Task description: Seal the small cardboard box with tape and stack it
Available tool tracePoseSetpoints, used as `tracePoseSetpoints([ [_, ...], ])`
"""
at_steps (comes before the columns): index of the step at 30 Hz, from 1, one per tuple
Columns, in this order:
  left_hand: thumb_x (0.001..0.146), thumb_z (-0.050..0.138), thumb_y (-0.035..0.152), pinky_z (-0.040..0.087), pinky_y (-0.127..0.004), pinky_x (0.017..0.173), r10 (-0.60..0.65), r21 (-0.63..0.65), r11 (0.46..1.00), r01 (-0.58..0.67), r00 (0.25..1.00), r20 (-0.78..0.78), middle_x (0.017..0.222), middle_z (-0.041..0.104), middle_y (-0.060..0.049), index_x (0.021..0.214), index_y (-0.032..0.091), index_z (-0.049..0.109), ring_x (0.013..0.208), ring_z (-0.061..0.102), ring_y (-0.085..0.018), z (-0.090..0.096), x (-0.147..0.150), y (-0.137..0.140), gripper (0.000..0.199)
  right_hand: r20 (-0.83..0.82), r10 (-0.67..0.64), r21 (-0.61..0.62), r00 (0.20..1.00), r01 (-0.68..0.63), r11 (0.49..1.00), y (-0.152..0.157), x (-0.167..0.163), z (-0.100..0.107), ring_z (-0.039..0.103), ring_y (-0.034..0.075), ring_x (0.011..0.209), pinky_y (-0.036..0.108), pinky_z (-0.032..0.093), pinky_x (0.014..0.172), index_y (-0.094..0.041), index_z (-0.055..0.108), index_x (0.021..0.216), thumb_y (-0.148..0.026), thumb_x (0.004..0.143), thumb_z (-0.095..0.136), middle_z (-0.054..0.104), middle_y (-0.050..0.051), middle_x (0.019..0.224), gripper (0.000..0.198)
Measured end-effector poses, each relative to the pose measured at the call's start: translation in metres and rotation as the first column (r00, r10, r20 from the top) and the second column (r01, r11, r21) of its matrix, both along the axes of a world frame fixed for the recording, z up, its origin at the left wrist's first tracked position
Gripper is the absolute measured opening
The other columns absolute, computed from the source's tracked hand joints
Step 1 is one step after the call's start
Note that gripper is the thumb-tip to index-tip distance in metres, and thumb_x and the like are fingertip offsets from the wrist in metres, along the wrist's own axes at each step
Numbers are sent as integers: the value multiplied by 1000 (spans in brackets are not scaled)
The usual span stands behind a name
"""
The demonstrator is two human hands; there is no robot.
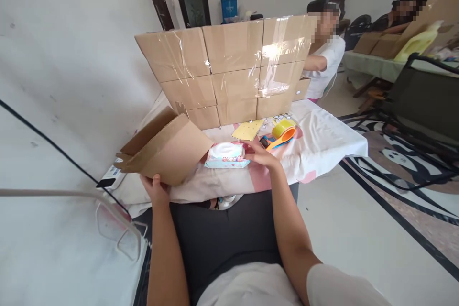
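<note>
My left hand [157, 190] grips the lower edge of an open cardboard box [179, 148], its thumb on the near face and its other fingers mostly hidden. The box is tilted, with flaps standing out at the left. Beside the right end of a pack of wet wipes [227, 155], my right hand [263, 157] has its fingers stretched out and apart. Its fingertips are at the pack's edge; whether they press on it I cannot tell. An orange-handled tape dispenser [283, 136] with yellow tape lies just beyond that hand, near a yellow patterned piece [248, 130].
Taped cardboard boxes [234, 71] form a wall across the back of the cloth-covered table [322, 129]. A person in white [324, 64] is behind its right end. A white device [112, 178] lies at the table's left. Right of the table stands a dark chair [423, 100].
</note>
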State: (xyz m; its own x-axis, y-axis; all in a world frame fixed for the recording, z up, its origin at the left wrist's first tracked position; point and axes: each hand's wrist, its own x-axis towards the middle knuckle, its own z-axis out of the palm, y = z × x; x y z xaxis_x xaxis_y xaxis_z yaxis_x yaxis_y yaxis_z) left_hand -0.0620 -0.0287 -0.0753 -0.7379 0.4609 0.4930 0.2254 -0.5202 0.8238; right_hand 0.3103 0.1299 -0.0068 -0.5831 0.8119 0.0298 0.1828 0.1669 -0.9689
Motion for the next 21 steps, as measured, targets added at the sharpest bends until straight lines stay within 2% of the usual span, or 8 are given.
tracePoseSetpoints([
  [4, 69, 78, 49, 53, -33, 89, -60, 39, 998, 55, 989, 132, 126, 61, -5, 118, 29, 52, 111, 60, -20, -5, 1, -3, 58, 68, 109, 90, 992, -115, 989, -5, 5, -13, 47, 31, 142, 47, 43, 117, -26, 38, 158, -23, 67, 77, 37, 10, 163, 99],
  [6, 69, 79, 47, 53, -32, 87, -58, 30, 998, 54, 988, 141, 126, 61, -5, 115, 28, 53, 109, 60, -20, -7, -2, -1, 57, 81, 87, 163, 993, -100, 982, -12, 4, -22, 44, 31, 145, 48, 42, 118, -25, 33, 160, -21, 66, 76, 31, 11, 166, 104],
  [8, 70, 78, 48, 54, -32, 86, -50, 26, 999, 46, 989, 139, 124, 61, -6, 115, 27, 53, 108, 60, -20, -8, -6, 1, 55, 24, -35, 244, 999, 28, 969, -22, -1, -32, 53, 30, 137, 48, 46, 114, -24, 30, 161, -20, 71, 69, 37, 13, 161, 98],
  [10, 71, 76, 49, 54, -33, 86, -36, 16, 999, 35, 990, 134, 125, 61, -6, 115, 26, 53, 109, 59, -21, -10, -9, 4, 54, -45, -182, 332, 982, 187, 925, -33, -10, -43, 57, 29, 130, 49, 48, 112, -21, 29, 161, -19, 74, 62, 42, 15, 156, 93],
  [14, 72, 75, 53, 52, -39, 96, -7, -15, 1000, 8, 995, 97, 130, 59, -8, 117, 25, 52, 116, 58, -23, -13, -11, 9, 57, -82, -284, 458, 955, 289, 841, -45, -27, -52, 49, 31, 138, 51, 43, 115, -19, 29, 161, -24, 79, 61, 43, 16, 156, 88],
  [16, 73, 74, 54, 50, -41, 100, 7, -36, 999, -5, 997, 74, 133, 57, -9, 119, 25, 51, 119, 57, -24, -15, -11, 10, 59, -60, -278, 466, 959, 273, 842, -47, -34, -51, 52, 31, 132, 51, 44, 113, -19, 25, 162, -29, 81, 63, 48, 17, 150, 91],
  [18, 75, 72, 55, 49, -41, 102, 21, -56, 998, -18, 999, 50, 136, 55, -10, 121, 25, 50, 121, 56, -24, -17, -11, 11, 59, -37, -275, 440, 961, 263, 859, -49, -41, -49, 59, 30, 115, 50, 49, 105, -17, 23, 163, -28, 79, 64, 57, 17, 137, 94],
  [21, 81, 66, 56, 49, -40, 102, 39, -82, 996, -40, 999, -6, 137, 54, -9, 126, 26, 48, 123, 55, -23, -19, -12, 13, 56, -100, -315, 367, 944, 329, 870, -54, -52, -45, 60, 25, 93, 44, 54, 89, -16, 33, 158, -24, 73, 61, 64, 13, 117, 89],
])
